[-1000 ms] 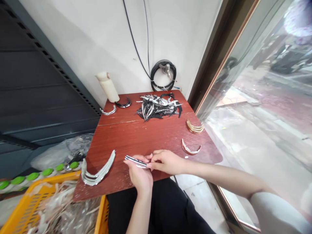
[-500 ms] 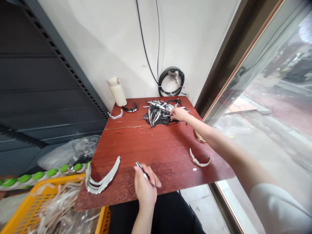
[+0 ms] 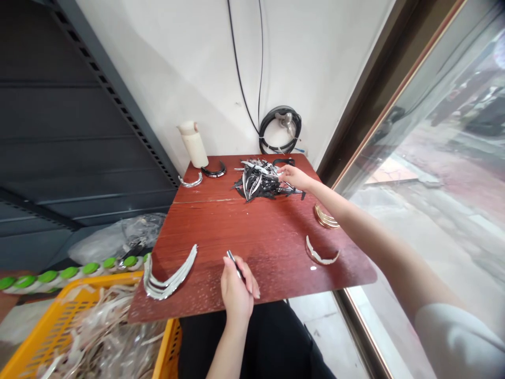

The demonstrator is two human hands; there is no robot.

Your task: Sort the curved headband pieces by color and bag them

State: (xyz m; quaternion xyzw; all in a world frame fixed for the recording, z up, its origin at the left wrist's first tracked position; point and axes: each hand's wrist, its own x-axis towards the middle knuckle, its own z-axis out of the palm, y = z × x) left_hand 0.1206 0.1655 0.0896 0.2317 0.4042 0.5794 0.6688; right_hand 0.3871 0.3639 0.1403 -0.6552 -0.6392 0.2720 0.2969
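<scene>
My left hand (image 3: 238,287), at the near edge of the red-brown table (image 3: 221,226), is closed around a slim black strip with a shiny silver face (image 3: 235,263). My right hand (image 3: 295,177) reaches to the far side, with its fingers apart at the right of a heap of black, white and silver strips (image 3: 260,181). Whether its fingertips touch a strip is too small to tell. Curved silver-white strips (image 3: 169,284) lie nested at the left front. A single curved pale strip (image 3: 320,258) lies at the right front, and gold curved strips (image 3: 325,217) sit beneath my right forearm.
A cream jug (image 3: 194,146) stands at the back left, near black curved strips (image 3: 214,170) and silver curved ones (image 3: 191,181). Coiled black cable (image 3: 265,131) hangs against the wall. A yellow basket (image 3: 79,287) with pale scraps is at the lower left; a glass pane (image 3: 418,158) is on the right.
The view has shifted slightly. My right hand has lifted a little from the heap and its fingers have spread. My left hand still holds its strip near the front edge.
</scene>
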